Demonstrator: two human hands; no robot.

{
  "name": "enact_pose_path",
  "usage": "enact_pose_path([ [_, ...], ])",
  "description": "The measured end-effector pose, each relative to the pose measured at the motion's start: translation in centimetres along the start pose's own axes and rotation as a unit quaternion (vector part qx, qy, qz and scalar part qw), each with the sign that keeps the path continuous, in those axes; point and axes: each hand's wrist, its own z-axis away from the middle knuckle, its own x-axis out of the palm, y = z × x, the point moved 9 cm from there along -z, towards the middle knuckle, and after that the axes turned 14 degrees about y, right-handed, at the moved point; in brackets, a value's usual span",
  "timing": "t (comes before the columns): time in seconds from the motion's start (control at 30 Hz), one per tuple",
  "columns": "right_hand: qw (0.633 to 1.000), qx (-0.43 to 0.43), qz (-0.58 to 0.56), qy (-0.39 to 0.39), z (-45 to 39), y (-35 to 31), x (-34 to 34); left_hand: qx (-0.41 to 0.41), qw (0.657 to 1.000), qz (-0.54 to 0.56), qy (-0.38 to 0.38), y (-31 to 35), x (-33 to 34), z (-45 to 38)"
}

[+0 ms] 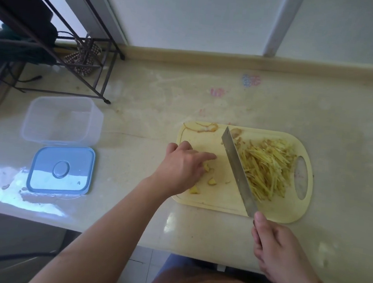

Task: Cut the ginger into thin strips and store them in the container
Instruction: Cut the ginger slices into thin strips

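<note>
While my right hand (282,252) grips the knife (239,170), my left hand (184,164), fingers loosely spread, touches ginger chunks (208,169) lying left of the blade.

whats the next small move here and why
Probably the left hand gathers the uncut ginger chunks beside it for slicing: the right hand holds the knife, which walls off the finished strips.
</note>
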Motion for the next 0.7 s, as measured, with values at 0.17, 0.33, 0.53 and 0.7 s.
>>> enact_pose_path([
  [0.17, 1.000, -0.008, 0.010, 0.005, -0.1, 0.1, -0.1, -0.010, 0.999, 0.004, 0.044, -0.5, -0.4, 0.3],
  [0.33, 1.000, -0.008, 0.018, 0.007, -0.2, 0.1, -0.1, -0.214, 0.971, 0.102, 0.013, -2.7, -0.7, 0.6],
  [0.53, 1.000, -0.009, 0.018, 0.004, -0.3, 0.4, 0.1, -0.327, 0.936, 0.128, 0.016, -3.1, -0.2, 1.0],
  [0.7, 0.999, -0.016, 0.032, 0.005, -0.4, 0.3, -0.1, -0.282, 0.959, 0.002, 0.036, -2.6, -0.4, 1.1],
])
